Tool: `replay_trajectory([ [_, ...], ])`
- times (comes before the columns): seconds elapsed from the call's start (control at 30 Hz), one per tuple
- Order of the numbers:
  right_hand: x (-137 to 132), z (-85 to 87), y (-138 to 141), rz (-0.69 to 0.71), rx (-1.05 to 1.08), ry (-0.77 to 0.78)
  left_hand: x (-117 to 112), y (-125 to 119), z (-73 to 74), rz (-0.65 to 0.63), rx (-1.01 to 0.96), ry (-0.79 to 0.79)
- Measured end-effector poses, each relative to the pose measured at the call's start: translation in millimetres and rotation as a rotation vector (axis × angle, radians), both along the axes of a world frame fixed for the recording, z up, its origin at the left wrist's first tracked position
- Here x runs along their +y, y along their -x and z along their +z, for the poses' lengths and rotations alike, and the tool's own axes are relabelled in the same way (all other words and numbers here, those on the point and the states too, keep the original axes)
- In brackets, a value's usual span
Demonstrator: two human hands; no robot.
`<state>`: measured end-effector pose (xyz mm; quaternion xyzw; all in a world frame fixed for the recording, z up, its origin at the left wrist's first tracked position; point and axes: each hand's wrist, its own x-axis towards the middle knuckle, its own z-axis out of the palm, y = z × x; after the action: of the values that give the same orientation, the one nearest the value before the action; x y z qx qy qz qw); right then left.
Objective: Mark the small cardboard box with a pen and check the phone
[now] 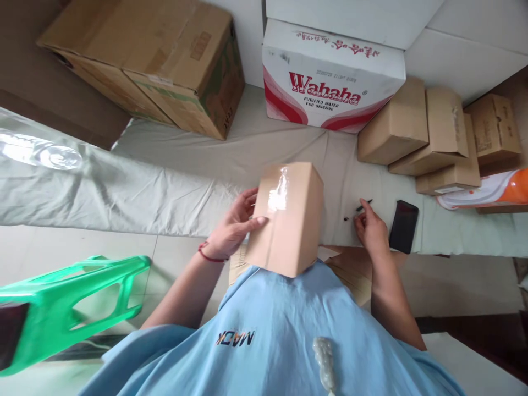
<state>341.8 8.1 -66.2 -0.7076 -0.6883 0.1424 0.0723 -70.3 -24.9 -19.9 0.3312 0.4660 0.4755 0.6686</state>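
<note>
A small brown cardboard box (pixel 278 214) with shiny clear tape along its top face stands tilted at the table's front edge, close to my body. My left hand (pixel 235 225) grips its left side, the thumb on the taped face and the fingers partly hidden behind it. To the right of the box, my right hand (pixel 370 226) pinches a short, dark, pen-like stick (pixel 364 205) just over the cloth. A tiny black piece (pixel 346 219) lies left of those fingers. Beside the hand, a black phone (pixel 404 225) rests on the cloth.
A pale cloth (pixel 173 165) covers the table. Behind stand a large carton (pixel 165 60) and a white-and-red water carton (pixel 330 82). Several small brown boxes (pixel 429 126) are stacked at right, near an orange-and-white package (pixel 490 188). A green plastic stool (pixel 82 302) is at lower left.
</note>
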Motion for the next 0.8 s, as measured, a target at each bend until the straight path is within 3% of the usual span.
replay_trajectory([
  [0.13,3.5,3.3,-6.7,0.003,-0.108,-0.007,-10.6,51.6,-12.9,0.262,0.196,0.122],
  [0.2,8.6,6.5,-8.9,0.029,-0.189,0.004,-15.2,61.9,-16.7,0.298,0.212,0.174],
  [0.3,18.7,12.7,-10.3,0.054,-0.286,0.042,-17.1,54.4,-18.8,0.213,0.174,0.18],
  [0.4,28.1,19.3,-11.0,0.099,-0.369,0.103,-13.8,36.0,-16.6,0.134,0.225,0.09],
  [0.53,32.1,26.4,-12.4,0.151,-0.417,0.123,-9.7,25.2,-8.9,0.158,0.275,0.044],
  [0.67,24.2,36.9,-11.7,0.03,-0.172,-0.106,-8.7,38.9,-4.5,0.21,0.195,0.105],
  [0.8,14.2,54.9,-2.8,-0.167,0.144,-0.404,-10.1,73.7,-8.6,0.306,0.211,0.19],
])
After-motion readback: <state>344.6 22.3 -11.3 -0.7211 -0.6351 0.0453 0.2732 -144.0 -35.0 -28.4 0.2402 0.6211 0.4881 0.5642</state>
